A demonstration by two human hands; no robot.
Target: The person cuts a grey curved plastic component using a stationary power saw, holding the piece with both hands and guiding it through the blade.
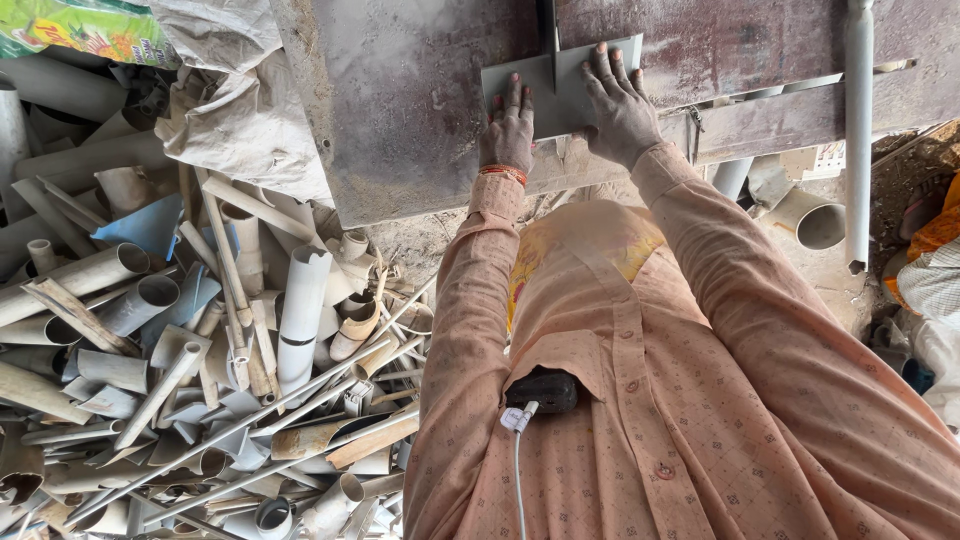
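Note:
A flat grey plastic sheet (560,92) lies on a worn dark metal table (410,110), with a thin dark upright blade (549,40) in a slit at its far middle. My left hand (508,128) presses flat on the sheet's left part, fingers spread. My right hand (620,105) presses flat on its right part, fingers spread toward the far edge. Both arms wear pale orange patterned sleeves; an orange thread is around the left wrist.
A big heap of cut grey plastic pipes (190,350) and offcuts lies on the floor at left. Crumpled sacks (240,110) hang off the table's left edge. A grey vertical pipe (858,130) stands at right, near more pipe pieces (815,220).

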